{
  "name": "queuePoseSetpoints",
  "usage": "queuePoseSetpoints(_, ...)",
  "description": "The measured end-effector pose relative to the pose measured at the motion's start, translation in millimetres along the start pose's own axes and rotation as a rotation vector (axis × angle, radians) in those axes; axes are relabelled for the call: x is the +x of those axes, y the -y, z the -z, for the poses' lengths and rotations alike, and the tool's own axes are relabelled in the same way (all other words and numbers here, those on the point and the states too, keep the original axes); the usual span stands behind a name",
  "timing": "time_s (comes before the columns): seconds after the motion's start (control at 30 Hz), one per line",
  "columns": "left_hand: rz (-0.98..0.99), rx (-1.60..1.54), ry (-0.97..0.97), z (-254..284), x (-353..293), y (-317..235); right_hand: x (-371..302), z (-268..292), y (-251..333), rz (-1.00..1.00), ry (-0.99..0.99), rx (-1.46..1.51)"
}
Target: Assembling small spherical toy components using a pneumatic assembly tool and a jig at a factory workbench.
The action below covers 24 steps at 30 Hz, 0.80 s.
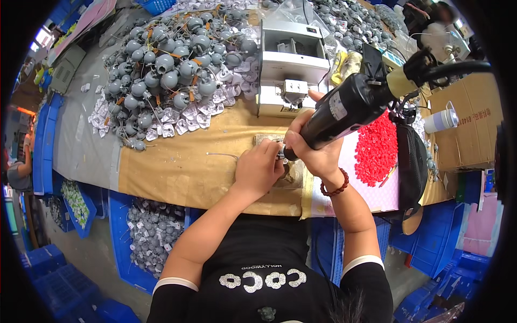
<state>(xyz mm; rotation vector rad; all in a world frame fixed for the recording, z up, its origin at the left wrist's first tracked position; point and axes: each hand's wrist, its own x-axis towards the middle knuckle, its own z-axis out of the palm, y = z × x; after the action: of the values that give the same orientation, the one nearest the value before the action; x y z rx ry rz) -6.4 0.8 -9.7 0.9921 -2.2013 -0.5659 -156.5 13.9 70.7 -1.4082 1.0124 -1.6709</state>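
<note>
My right hand (323,156) is wrapped round a black electric screwdriver (339,110), tilted so that its tip points down and left. Its nose meets a small part beside my left fingers, over a block-like fixture (266,141) on the bench. My left hand (256,167) is closed on that part; fingers cover most of it, so its kind stays hidden. A thin white wire (221,154) runs out to the left of this hand. Behind both hands stands a white machine (293,59) with a metal block on its front.
Grey round housings (167,64) with wires are heaped at the back left, above white plastic pieces (183,124). Small red parts (377,151) lie on a pink sheet to the right. A blue crate (121,237) of grey parts sits below the bench, a cardboard box (463,124) far right.
</note>
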Motion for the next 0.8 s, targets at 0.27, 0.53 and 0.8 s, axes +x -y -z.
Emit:
queuePoseSetpoints(0.27,-0.007,-0.081,0.044,7,2,3,-8,5,-6,0.228,0.187,-0.344)
queuePoseSetpoints(0.53,0.043,-0.177,0.120,14,3,4,-17,11,-23,0.262,0.263,-0.248)
queuePoseSetpoints(0.8,0.050,-0.171,0.076,10,1,6,-12,3,-4,0.086,0.315,-0.194)
